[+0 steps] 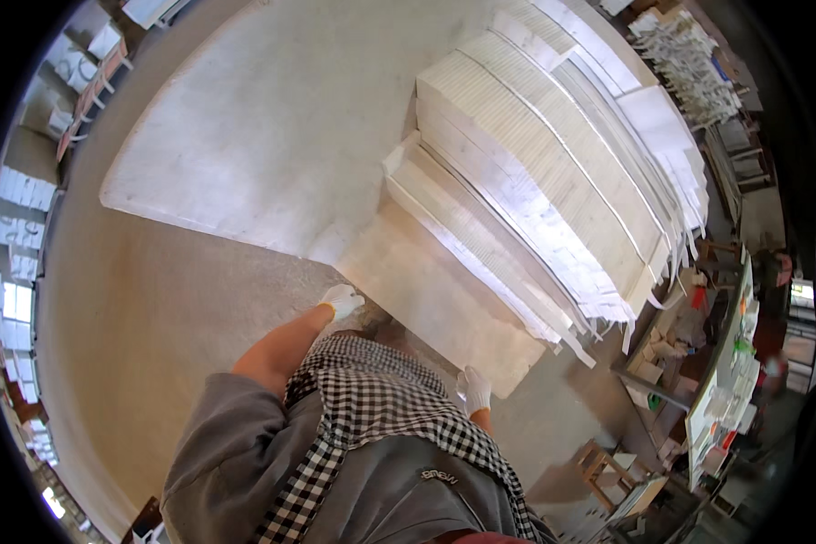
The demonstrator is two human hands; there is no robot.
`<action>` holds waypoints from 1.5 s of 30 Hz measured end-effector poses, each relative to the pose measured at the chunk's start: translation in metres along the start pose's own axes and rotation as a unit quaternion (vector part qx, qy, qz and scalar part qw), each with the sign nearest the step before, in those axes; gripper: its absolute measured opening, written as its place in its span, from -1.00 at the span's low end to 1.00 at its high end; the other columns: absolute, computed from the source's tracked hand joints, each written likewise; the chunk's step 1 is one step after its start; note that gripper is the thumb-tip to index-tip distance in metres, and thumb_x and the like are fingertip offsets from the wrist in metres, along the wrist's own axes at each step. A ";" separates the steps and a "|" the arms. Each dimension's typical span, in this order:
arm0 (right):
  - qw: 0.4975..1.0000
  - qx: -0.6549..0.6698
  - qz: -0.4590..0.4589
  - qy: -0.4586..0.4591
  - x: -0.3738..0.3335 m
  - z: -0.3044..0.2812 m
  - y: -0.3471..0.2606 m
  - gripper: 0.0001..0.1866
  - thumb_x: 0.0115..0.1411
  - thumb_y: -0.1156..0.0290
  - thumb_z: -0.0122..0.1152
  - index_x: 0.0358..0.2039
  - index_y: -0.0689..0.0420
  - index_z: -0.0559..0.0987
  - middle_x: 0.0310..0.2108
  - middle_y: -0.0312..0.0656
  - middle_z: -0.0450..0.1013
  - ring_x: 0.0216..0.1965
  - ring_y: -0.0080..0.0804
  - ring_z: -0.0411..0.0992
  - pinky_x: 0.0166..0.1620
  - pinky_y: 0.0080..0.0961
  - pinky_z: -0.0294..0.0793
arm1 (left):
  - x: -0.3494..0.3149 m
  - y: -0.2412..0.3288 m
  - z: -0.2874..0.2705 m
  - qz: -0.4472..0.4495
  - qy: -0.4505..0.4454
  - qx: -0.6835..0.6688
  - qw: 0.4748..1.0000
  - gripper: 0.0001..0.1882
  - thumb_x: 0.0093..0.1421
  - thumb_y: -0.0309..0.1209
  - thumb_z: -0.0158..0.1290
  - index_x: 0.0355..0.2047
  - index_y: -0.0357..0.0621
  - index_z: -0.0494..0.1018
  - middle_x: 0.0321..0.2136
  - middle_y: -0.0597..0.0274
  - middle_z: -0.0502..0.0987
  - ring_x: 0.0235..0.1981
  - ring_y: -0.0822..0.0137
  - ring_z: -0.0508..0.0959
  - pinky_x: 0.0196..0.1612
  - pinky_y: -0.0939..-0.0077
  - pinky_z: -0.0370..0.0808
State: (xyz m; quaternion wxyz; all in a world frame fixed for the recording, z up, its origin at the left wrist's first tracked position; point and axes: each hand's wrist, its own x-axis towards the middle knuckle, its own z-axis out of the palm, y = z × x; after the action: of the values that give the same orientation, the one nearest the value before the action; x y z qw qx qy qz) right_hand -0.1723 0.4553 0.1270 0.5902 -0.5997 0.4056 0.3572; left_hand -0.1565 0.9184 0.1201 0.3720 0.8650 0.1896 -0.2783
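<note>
- Right hand (474,388), white-gloved, fingers loose, empty, hanging beside checked apron (372,408).
- Left hand (340,300), gloved, curled at near edge of pale flat sheet (435,290); grip uncertain.
- Beyond, tall stacks of white sheets (553,172) on the worktable (263,136).

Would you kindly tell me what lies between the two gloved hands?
In the head view, the checked apron fills the stretch between the left hand and right hand.

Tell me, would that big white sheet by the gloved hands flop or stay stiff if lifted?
The top white sheet lies flat and straight-edged, so it probably stays fairly stiff. It is wide and thin, so it may sag or wobble. The gloved left hand and right hand suggest rough or slippery edges.
</note>
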 end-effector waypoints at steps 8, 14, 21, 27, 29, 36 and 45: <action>0.968 -0.081 -0.238 -0.028 0.150 0.090 -0.150 -0.75 0.31 0.27 0.21 -0.07 0.10 0.56 -0.21 -0.24 0.55 -0.25 -0.40 0.51 -0.29 -0.44 0.50 | 0.114 0.111 -0.044 -0.124 0.028 -0.310 0.942 -0.63 0.34 -0.13 0.00 -0.14 -0.18 0.55 -0.30 0.11 0.56 -0.31 0.35 0.52 -0.25 0.34 0.51; 0.972 0.055 -0.189 -0.131 0.251 0.126 -0.221 -0.62 0.35 0.21 0.15 0.10 0.11 0.47 0.06 -0.20 0.46 0.05 -0.35 0.45 -0.11 -0.45 0.50 | 0.290 0.138 -0.040 -0.055 0.083 -0.445 0.890 -0.62 0.31 -0.16 0.03 -0.10 -0.24 0.50 -0.27 0.13 0.58 -0.31 0.24 0.58 -0.32 0.29 0.54; 0.969 0.232 -0.061 -0.054 0.277 0.187 -0.274 -0.53 0.41 0.18 -0.01 0.25 0.08 0.35 0.24 -0.13 0.35 0.07 -0.36 0.40 -0.03 -0.42 0.46 | 0.391 0.162 -0.070 -0.099 0.146 -0.726 0.665 -0.66 0.29 -0.39 0.04 0.08 -0.07 0.36 -0.14 0.09 0.54 -0.21 0.12 0.58 -0.23 0.12 0.62; 0.967 0.246 -0.038 -0.055 0.287 0.203 -0.294 -0.58 0.40 0.17 0.05 0.21 0.00 0.43 0.20 -0.29 0.40 -0.05 -0.50 0.42 -0.17 -0.45 0.48 | 0.446 0.138 -0.060 -0.071 0.004 -0.840 0.539 -0.61 0.25 -0.57 0.03 0.08 0.03 0.34 -0.02 0.19 0.48 -0.05 0.11 0.54 -0.11 0.10 0.59; 0.969 0.239 -0.041 -0.050 0.287 0.213 -0.299 -0.60 0.40 0.18 0.05 0.18 0.01 0.46 0.16 -0.32 0.43 -0.10 -0.52 0.42 -0.19 -0.47 0.47 | 0.471 0.114 -0.045 -0.058 -0.012 -0.861 0.505 -0.69 0.26 -0.59 0.02 -0.02 0.02 0.36 -0.08 0.20 0.49 -0.09 0.14 0.54 -0.12 0.12 0.57; 0.957 0.283 -0.048 -0.029 0.292 0.207 -0.299 -0.65 0.38 0.19 0.10 0.10 0.05 0.48 0.16 -0.32 0.42 -0.06 -0.46 0.39 -0.11 -0.47 0.42 | 0.450 0.143 -0.063 -0.085 0.050 -0.885 0.455 -0.86 0.23 -0.56 0.02 -0.34 -0.01 0.31 -0.49 0.22 0.43 -0.57 0.31 0.40 -0.48 0.32 0.42; 0.952 0.303 -0.034 0.008 0.299 0.214 -0.313 -0.61 0.39 0.13 0.10 0.14 0.01 0.44 0.19 -0.32 0.39 0.04 -0.42 0.41 -0.10 -0.41 0.47 | 0.452 0.135 -0.057 -0.084 0.046 -0.861 0.500 -0.80 0.27 -0.53 0.05 -0.12 -0.02 0.37 -0.25 0.18 0.53 -0.23 0.15 0.56 -0.18 0.20 0.54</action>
State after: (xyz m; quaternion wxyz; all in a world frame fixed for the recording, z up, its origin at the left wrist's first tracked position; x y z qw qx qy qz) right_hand 0.2469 0.6417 -0.0242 0.7528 -0.4089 0.4789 0.1918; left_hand 0.2841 0.9280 -0.0564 0.8985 0.1091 0.4239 0.0329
